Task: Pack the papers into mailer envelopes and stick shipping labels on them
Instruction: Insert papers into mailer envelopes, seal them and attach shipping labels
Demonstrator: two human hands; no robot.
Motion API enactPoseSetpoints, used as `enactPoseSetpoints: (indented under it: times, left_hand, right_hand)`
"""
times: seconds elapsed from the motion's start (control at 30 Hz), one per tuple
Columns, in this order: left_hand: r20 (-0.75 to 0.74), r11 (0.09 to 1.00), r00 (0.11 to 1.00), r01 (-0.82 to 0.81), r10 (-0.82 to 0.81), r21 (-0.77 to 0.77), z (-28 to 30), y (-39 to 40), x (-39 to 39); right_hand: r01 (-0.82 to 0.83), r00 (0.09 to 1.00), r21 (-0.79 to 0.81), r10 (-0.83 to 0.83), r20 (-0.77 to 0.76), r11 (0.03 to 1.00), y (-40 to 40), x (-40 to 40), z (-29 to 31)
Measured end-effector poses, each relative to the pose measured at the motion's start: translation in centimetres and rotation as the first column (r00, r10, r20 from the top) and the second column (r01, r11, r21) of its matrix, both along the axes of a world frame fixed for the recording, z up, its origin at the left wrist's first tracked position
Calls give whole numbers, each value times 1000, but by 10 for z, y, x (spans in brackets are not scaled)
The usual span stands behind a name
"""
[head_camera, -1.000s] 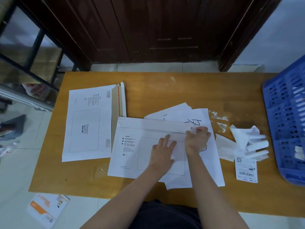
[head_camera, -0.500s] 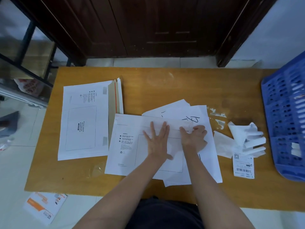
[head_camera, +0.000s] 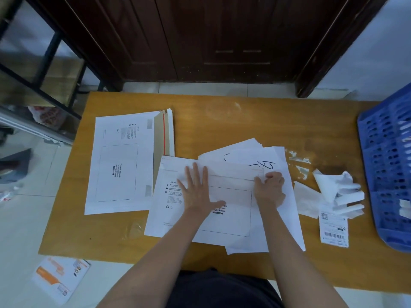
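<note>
Here, head view, one line per item.
Table: an orange-brown table [head_camera: 244, 121] carries everything named below.
Mailer envelope: a white mailer envelope [head_camera: 231, 221] lies flat at the middle of the near edge, printed face up, its flap folded down along the far side.
Left hand: the left hand [head_camera: 198, 192] lies flat on the envelope's left half, fingers straight and spread, pressing down and gripping nothing.
Right hand: the right hand [head_camera: 270, 190] rests on the right end of the flap, fingers curled; whether they pinch the flap or a strip cannot be told.
Papers: loose papers [head_camera: 244, 152] with black handwriting lie under the envelope, showing past its far and right sides.
Spare envelopes: a stack of envelopes [head_camera: 120, 165] lies towards the left edge, just beside the held one.
Shipping label: a shipping label [head_camera: 333, 230] with a barcode lies near the right edge, well apart from both hands.
Scraps: crumpled backing paper [head_camera: 335, 187] lies just beyond the label.
Basket: a blue basket [head_camera: 387, 165] stands at the right edge.
</note>
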State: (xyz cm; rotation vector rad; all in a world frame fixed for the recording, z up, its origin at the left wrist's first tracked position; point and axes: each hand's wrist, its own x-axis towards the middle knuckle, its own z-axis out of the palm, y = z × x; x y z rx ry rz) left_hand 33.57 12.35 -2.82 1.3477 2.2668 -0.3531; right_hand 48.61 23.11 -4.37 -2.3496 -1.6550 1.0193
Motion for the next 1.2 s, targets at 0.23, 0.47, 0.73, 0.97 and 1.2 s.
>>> enactPoseSetpoints:
  times: [0.23, 0.47, 0.73, 0.97, 1.2]
  left_hand:
    - [166, 999, 985, -44, 45, -10, 5, 7, -22]
    - [240, 886, 971, -114, 3, 449, 23, 28, 21]
    - [670, 944, 697, 29, -255, 329, 32, 71, 136]
    - [621, 832, 570, 480, -538, 280, 18, 71, 202]
    - [523, 860, 682, 412, -511, 302, 5, 81, 220]
  right_hand:
    - [44, 998, -15, -44, -45, 999, 0, -5, 8]
    - [221, 911, 5, -204, -358, 975, -8, 14, 19]
    - [541, 827, 194, -475, -301, 818, -20, 96, 35]
    - [386, 916, 116, -395, 68, 915, -59, 161, 9]
    - [335, 923, 143, -355, 147, 931, -69, 170, 10]
